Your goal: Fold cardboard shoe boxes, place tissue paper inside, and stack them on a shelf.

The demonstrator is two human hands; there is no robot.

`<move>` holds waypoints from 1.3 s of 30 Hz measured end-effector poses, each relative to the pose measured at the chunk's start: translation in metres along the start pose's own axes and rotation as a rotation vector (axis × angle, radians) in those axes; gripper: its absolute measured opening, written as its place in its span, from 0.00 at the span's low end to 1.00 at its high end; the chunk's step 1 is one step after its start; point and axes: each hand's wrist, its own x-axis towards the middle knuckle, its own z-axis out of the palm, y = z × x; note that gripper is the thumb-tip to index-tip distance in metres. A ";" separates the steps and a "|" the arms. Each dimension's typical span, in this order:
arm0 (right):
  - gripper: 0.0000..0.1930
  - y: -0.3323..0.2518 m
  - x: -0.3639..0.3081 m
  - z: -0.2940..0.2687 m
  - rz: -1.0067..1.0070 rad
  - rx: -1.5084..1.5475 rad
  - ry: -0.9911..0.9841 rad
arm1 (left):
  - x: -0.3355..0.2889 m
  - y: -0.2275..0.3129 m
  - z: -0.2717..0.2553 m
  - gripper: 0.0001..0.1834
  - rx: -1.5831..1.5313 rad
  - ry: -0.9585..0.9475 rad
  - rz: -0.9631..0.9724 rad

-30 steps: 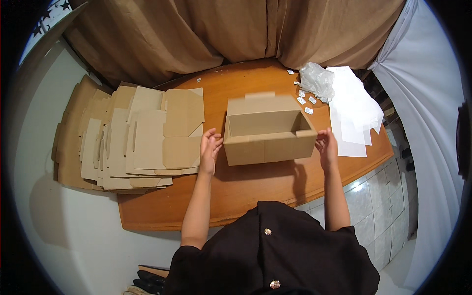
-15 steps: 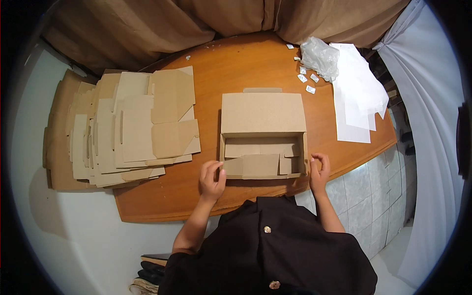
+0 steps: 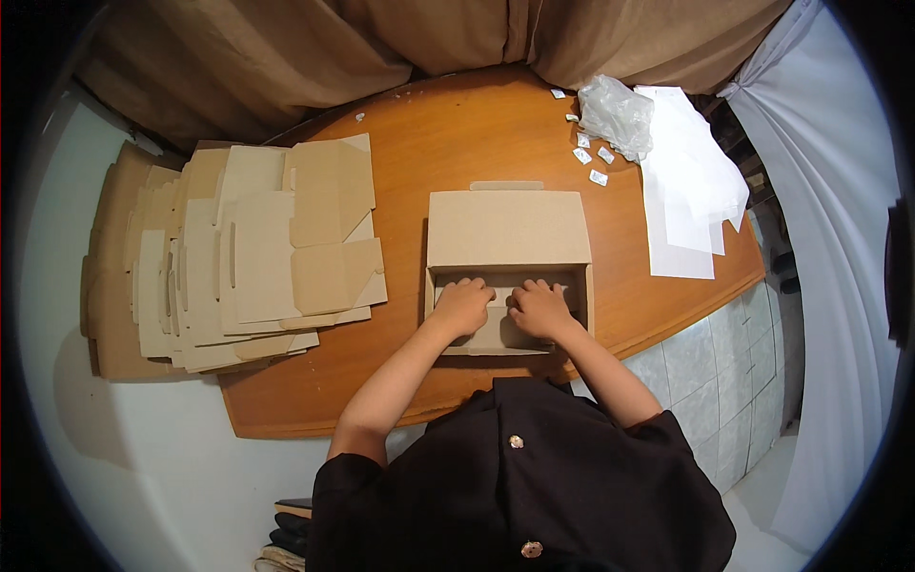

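One assembled cardboard box (image 3: 506,257) mid-frame, one pile of flat box blanks (image 3: 238,257) at left, one crumpled plastic bag (image 3: 618,114) upper right, roughly five small white packets (image 3: 599,177) beside it.

brown cardboard box (image 3: 506,229), open (lid back), mid-table

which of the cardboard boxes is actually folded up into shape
The cardboard box under both hands; the flat box blanks stacked at the table's left lie unfolded.

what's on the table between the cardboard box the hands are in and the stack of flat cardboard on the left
Nothing: in the head view, only bare wooden table shows between the open cardboard box and the stack of flat box blanks.
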 end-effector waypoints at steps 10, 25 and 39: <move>0.18 0.002 0.001 0.009 -0.007 -0.022 0.019 | 0.002 -0.006 0.001 0.12 0.060 -0.139 0.074; 0.19 0.000 0.004 0.018 0.079 -0.158 0.055 | 0.001 -0.011 0.008 0.33 0.085 -0.309 -0.236; 0.22 0.002 -0.053 -0.050 -0.161 0.229 0.116 | -0.047 0.020 -0.030 0.22 -0.033 -0.005 0.078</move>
